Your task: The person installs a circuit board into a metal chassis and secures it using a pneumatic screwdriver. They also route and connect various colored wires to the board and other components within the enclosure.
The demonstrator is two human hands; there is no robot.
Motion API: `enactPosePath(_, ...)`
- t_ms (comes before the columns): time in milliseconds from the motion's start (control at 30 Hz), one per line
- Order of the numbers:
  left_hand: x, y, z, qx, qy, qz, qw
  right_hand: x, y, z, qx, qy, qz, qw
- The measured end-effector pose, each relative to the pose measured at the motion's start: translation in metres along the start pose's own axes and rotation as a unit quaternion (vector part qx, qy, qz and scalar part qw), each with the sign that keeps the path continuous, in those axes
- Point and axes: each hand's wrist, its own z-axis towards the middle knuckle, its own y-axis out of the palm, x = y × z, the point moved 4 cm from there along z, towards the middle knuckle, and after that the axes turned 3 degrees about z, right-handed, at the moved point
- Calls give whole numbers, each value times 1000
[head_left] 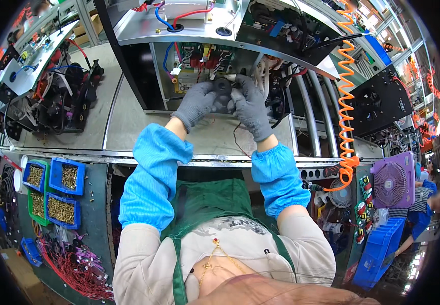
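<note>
"Beige long-sleeved top point(141, 259) nearest, six o'clock. Fingers?"

"Grey-gloved left hand point(197, 105): clamped on a round black part point(223, 85), twelve o'clock. Grey-gloved right hand point(251, 109): at its three o'clock side, grip I can't tell."

"Beyond?"

"Open black-sided metal case point(136, 66), twelve."

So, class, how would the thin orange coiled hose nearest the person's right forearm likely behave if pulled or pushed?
The thin orange coiled hose probably stretches and springs back, being wound in repeated loops. It seems light for its length, looking slender. Pushed sideways, its long, narrow form may sway.
</note>
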Motion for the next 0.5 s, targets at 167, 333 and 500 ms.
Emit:
enactPosePath(167,1,1,-2,-10,-30,10,999,5,2,5,120,-122,-280,945)
enactPosePath(333,34,1,-16,24,-17,21,999,-13,0,0,159,-95,-451,873)
enactPosePath(500,25,6,-12,170,137,212,953,-42,8,-3,124,-175,-548,809)
